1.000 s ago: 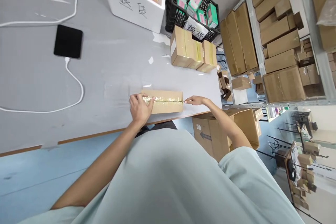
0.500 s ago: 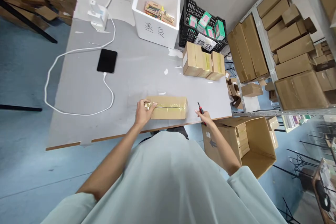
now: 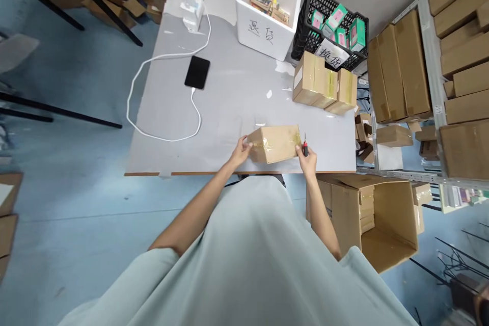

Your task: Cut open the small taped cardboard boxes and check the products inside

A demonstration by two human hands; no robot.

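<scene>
A small cardboard box with clear yellowish tape on it is tilted near the table's front edge. My left hand grips its left end between thumb and fingers. At the other end, my right hand touches the box with its thumb while its fingers hold a red-and-black utility knife. The thin tip of the knife points away from me, beside the box. The underside of the box is hidden.
Taped small boxes stand at the table's back right. Behind them are a white foam bin and a black crate of green packs. A phone lies on a white cable. A large open carton stands right, below the table edge.
The box has been turned and tilted, its taped end now facing me. My right hand has come from the right to the box's right end, knife still held. The view has shifted left.
</scene>
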